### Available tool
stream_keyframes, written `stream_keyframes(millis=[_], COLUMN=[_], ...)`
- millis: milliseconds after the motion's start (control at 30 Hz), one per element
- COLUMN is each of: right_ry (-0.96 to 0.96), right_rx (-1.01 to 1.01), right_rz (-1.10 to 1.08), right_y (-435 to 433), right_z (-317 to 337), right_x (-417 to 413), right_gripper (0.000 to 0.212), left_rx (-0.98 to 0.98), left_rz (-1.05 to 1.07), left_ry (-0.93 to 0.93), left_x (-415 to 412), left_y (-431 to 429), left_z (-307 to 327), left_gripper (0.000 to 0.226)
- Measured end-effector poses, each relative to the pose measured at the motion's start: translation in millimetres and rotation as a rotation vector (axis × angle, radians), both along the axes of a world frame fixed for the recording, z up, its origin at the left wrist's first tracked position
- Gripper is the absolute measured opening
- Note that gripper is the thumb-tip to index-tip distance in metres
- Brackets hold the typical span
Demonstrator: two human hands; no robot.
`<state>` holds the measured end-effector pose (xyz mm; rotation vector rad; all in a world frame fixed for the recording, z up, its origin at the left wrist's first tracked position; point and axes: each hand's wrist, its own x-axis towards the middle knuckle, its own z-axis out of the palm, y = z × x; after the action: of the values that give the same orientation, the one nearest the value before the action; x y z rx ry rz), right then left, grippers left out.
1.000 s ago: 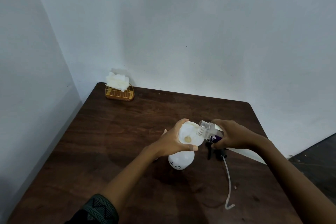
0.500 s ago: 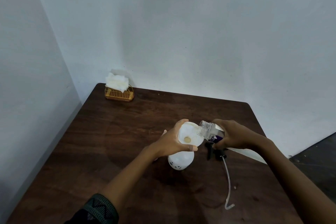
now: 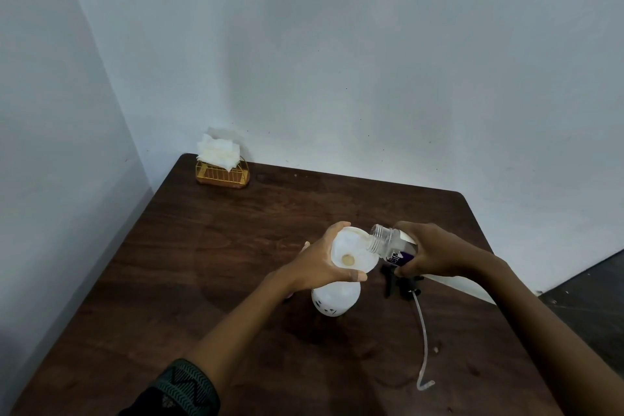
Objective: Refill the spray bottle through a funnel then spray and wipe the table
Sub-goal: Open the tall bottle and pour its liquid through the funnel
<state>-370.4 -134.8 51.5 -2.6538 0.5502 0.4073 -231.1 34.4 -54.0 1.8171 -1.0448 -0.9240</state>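
Note:
A white spray bottle (image 3: 334, 300) stands on the dark wooden table (image 3: 236, 246) with a white funnel (image 3: 351, 255) set in its neck. My left hand (image 3: 314, 263) grips the funnel's rim from the left. My right hand (image 3: 435, 252) holds a small clear refill bottle (image 3: 388, 243) with a purple label, tipped so its open threaded mouth lies over the funnel's right edge. The black spray head (image 3: 398, 284) with its long clear dip tube (image 3: 422, 341) lies on the table just right of the bottle, partly under my right hand.
A gold wire holder with white napkins (image 3: 221, 164) stands in the table's far left corner. White walls close off the left and back sides. The table's right edge drops to a dark floor (image 3: 591, 297).

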Motion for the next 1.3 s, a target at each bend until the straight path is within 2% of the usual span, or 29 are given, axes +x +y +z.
stream_keyframes(millis=[1300], right_ry=[0.0], right_rx=[-0.007], right_rz=[0.01], right_y=[3.5], right_z=[5.0], right_x=[3.3], right_gripper=[0.043], left_rx=[-0.002], left_rz=[-0.007], left_ry=[0.004], left_x=[0.2], left_y=[-0.2], left_z=[0.8], left_gripper=[0.1])
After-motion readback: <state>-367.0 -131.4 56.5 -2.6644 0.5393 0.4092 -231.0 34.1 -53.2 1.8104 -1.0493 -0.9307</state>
